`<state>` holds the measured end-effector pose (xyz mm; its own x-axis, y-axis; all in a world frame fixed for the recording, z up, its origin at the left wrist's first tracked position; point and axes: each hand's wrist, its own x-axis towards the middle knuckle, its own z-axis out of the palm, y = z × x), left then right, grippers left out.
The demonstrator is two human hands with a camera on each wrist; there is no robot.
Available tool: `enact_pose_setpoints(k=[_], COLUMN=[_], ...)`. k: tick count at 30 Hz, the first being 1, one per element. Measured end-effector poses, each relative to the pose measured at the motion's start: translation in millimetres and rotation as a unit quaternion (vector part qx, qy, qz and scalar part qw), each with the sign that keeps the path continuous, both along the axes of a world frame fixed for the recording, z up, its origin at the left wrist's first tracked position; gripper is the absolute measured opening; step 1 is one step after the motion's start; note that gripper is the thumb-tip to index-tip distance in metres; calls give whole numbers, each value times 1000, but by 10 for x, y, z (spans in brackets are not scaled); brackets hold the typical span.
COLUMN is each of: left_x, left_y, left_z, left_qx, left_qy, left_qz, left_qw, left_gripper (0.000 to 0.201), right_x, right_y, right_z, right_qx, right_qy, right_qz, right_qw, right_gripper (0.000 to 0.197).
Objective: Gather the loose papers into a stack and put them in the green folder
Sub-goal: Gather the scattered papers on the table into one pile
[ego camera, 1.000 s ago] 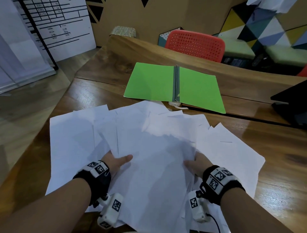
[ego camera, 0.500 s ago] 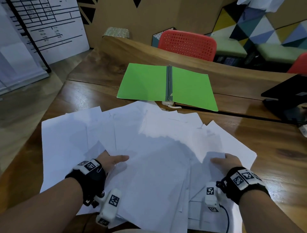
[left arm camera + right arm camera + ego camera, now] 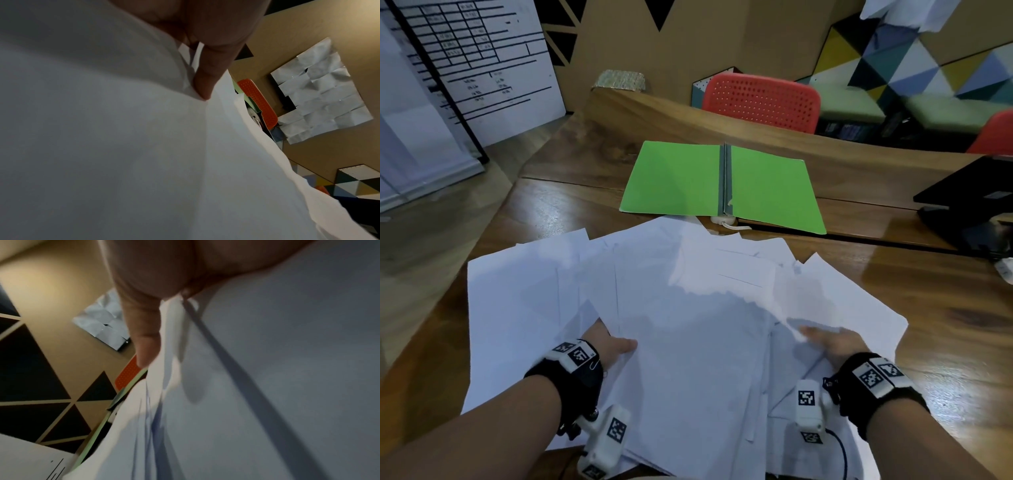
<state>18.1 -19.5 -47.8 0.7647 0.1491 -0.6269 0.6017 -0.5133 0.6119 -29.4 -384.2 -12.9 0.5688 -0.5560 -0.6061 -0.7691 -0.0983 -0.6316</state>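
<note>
Loose white papers (image 3: pixel 688 325) lie fanned over the near half of the wooden table (image 3: pixel 935 308). The green folder (image 3: pixel 678 178) lies open and flat just beyond them. My left hand (image 3: pixel 606 346) is at the pile's left side: its thumb lies on top and its fingers are hidden beneath the sheets. My right hand (image 3: pixel 832 342) holds the right-hand sheets the same way. In the left wrist view the thumb (image 3: pixel 207 81) presses into the papers (image 3: pixel 123 146). In the right wrist view the thumb (image 3: pixel 144 340) lies along the lifted edges of several sheets (image 3: pixel 267 369).
A black laptop (image 3: pixel 969 198) sits at the table's right edge. A white cord (image 3: pixel 726 222) lies at the near end of the folder's spine. Behind the raised back ledge stands a red chair (image 3: pixel 763 99). Bare wood shows right of the papers.
My right hand has moved from the middle of the pile out to the sheets on the right and slid under them. My left hand has stayed where it was.
</note>
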Motion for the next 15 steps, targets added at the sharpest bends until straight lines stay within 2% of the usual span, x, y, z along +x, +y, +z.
enact_pose_setpoints(k=[3,7,11,13,15], left_x=[-10,-23,-9,-11,-9], left_y=[-31,-43,-16,-22,-31], left_z=[18,23,-15,-20,-14], left_qx=[14,8,-4,-2,13], left_qy=[-5,-6,-4,-5,-3], left_qz=[-6,-11,-23,-30,-35], left_qw=[1000,1000,1000,1000,999], left_gripper=[59,56,49,49,51], right_x=[7,91,210,272,349], right_y=[99,120,-75,-152,-212], right_z=[-60,102,489,786,1088], right_qx=[4,-114,-182,-208,-224], right_qy=[35,22,-50,-97,-151], right_qz=[8,-2,-19,-33,-55], right_qw=[999,993,982,973,961], right_gripper=[51,45,40,46,42])
